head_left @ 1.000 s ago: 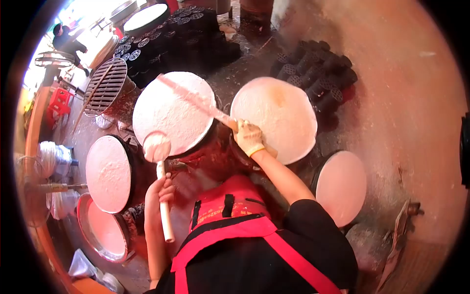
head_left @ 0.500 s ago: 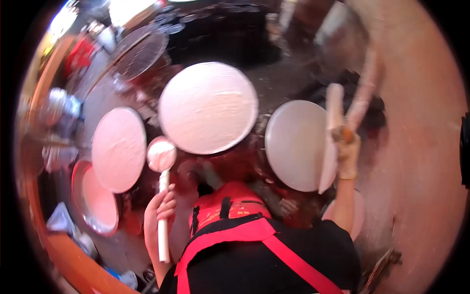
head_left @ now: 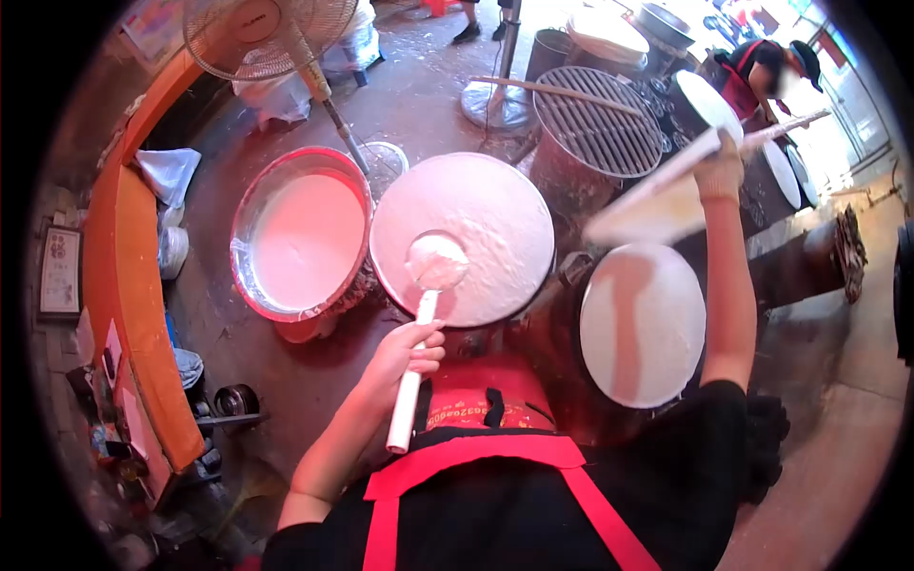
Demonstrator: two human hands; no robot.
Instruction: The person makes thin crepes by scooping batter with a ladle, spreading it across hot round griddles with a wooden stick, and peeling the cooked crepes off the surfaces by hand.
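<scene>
Head view shows the left hand (head_left: 407, 360) with its fingers wrapped round the white handle of a ladle (head_left: 427, 306). The ladle's long axis runs away from the person's body: the butt sticks out behind the hand, and the bowl lies ahead of it, leaning a little to the right. That bowl holds something pale and sits over a wide round top (head_left: 509, 209), coated in pale batter, which spreads beyond the left hand and to its right. Whether bowl and coating touch, I cannot tell. Of the two hands, the left is clearly nearer to this round top. Ahead and to the left of the left hand stands a red-rimmed bucket (head_left: 318, 150) of pale liquid, just beside the round top.

The right hand (head_left: 721, 173), seemingly gloved, is raised farther ahead, well apart from the left. Its fingers are blurred but look closed on a long pale piece (head_left: 657, 211), which slants from the hand back toward the left. A pale rod (head_left: 785, 128) juts out on the hand's right. Nearer the body than the right hand lies a smaller round top (head_left: 671, 319), partly shadowed. Left of that hand is a grated drum (head_left: 609, 143); beyond it, to the right, another person (head_left: 752, 81) bends forward.
</scene>
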